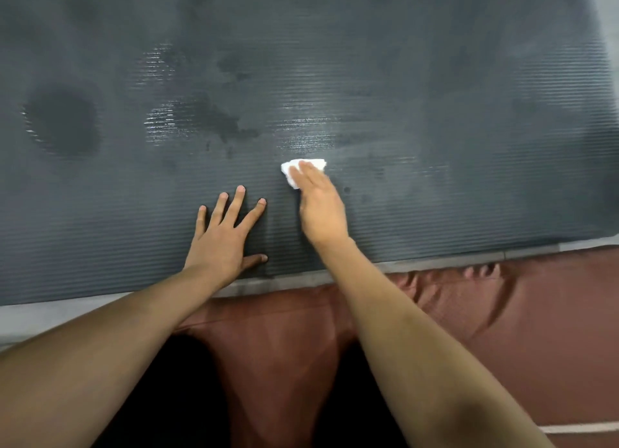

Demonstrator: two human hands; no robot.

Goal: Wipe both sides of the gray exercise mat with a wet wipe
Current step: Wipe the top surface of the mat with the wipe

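Broadly, the gray ribbed mat (402, 96) fills the view, lying flat on a pale floor (50, 317), its near edge just ahead of the person's reddish-brown trousers (284, 330). Damp dark patches and shiny streaks sit mid-mat; the near strip looks dry. Risk: patchy coverage, missed bands.

Left hand (222, 235) flat, fingers spread, pressing the mat near its edge. If it lifts, the mat may creep or ruck.

Right hand (320, 206) flat, fingers straight and together, pressing the wipe (303, 169) onto the mat. Nothing pinches the bunched wipe, so it could slip out, or dry up before the underside.
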